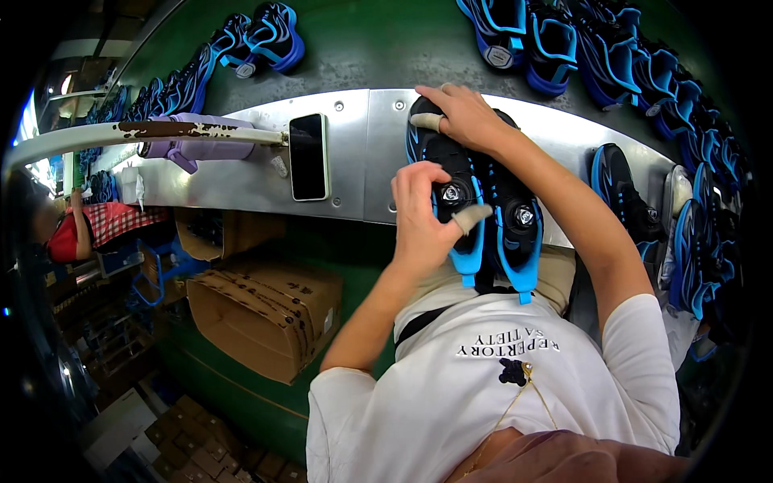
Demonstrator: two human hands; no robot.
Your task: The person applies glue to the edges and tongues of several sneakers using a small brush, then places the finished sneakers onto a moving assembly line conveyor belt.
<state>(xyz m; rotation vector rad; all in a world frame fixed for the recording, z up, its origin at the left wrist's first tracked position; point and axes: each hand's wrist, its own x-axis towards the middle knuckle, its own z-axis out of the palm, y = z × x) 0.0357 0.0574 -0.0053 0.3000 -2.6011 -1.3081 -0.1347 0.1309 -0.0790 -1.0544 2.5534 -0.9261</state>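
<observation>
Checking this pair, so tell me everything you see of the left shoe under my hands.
The left shoe looks fabric, black with blue edging. It has a round dial on top and a blue heel tab. Toe away from you, it lies beside another shoe, partly over the metal ledge. Your right hand is at its toe, your left hand by its dial.

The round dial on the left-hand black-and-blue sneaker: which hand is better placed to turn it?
Probably the left hand: its thumb and index finger sit close on opposite sides of the round dial. The right hand is farther off, over the toe of that same sneaker.
</observation>
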